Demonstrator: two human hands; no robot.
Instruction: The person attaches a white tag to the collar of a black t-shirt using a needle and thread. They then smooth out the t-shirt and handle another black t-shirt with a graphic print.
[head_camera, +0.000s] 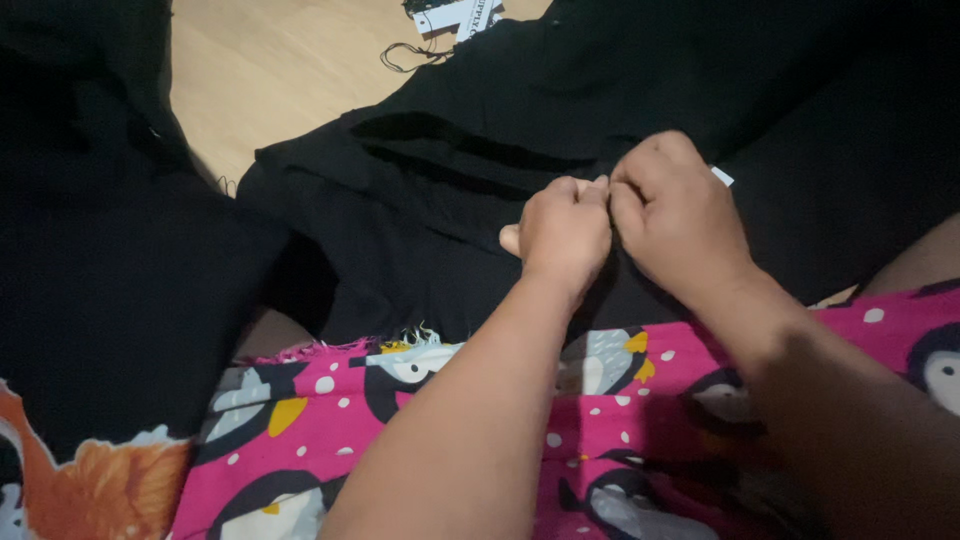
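Observation:
A large black cloth (450, 200) lies spread over my lap and the floor, with folds across its middle. My left hand (562, 232) is closed in a fist, pinching the black cloth. My right hand (672, 215) is closed beside it, knuckles touching the left, pinching the same spot of cloth. A small white bit (722, 176) shows just behind my right hand. What lies between the fingertips is hidden.
A pink fabric with penguin print (600, 420) covers my lap below the hands. More black cloth (90, 250) is heaped at the left. Light wooden floor (270, 80) shows at the top, with white paper tags and a black string (455, 15).

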